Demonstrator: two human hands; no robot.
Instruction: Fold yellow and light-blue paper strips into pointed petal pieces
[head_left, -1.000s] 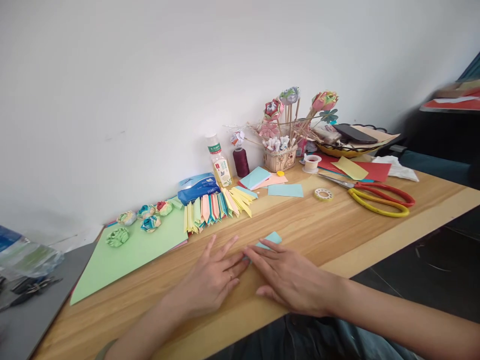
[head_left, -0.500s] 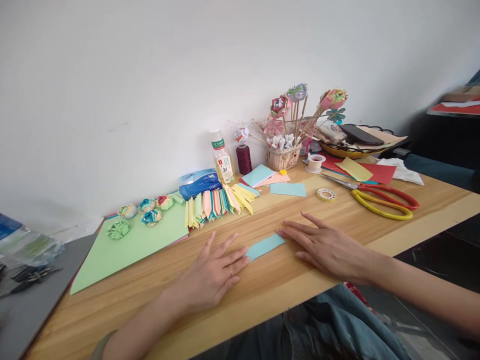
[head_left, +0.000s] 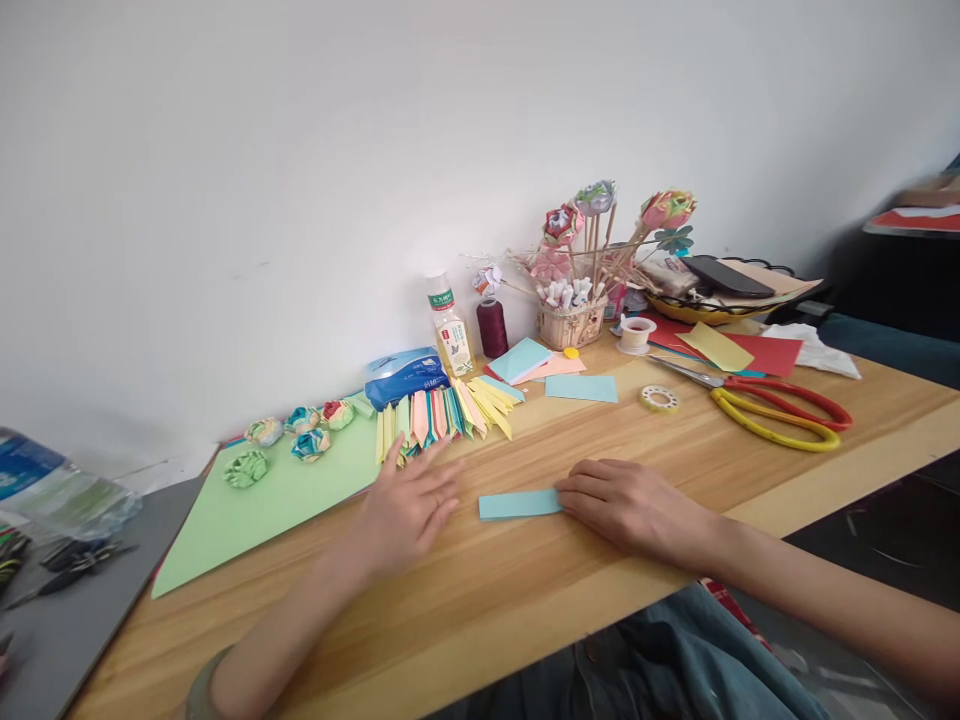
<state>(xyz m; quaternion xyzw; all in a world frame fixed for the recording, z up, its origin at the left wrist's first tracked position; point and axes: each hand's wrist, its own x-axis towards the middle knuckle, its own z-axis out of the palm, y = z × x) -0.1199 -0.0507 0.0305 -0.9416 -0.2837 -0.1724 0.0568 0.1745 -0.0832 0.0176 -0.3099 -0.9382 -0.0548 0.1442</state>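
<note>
Blue paper strip (head_left: 519, 505): three-o'clock end meets right hand (head_left: 628, 503), grip impossible to tell. Left hand (head_left: 409, 507): unclenched, splayed, at strip's nine o'clock.

Lies flat on the table (head_left: 487, 580) as a narrow light-blue strip (head_left: 514, 505), running left to right, layered at its near edge, covered at its right end.

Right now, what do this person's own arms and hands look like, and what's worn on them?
The left hand and right hand are ungloved. A thin ring circles one left finger. What looks like a grey-green sleeve edge crosses the left arm; the right forearm shows no sleeve.
</note>
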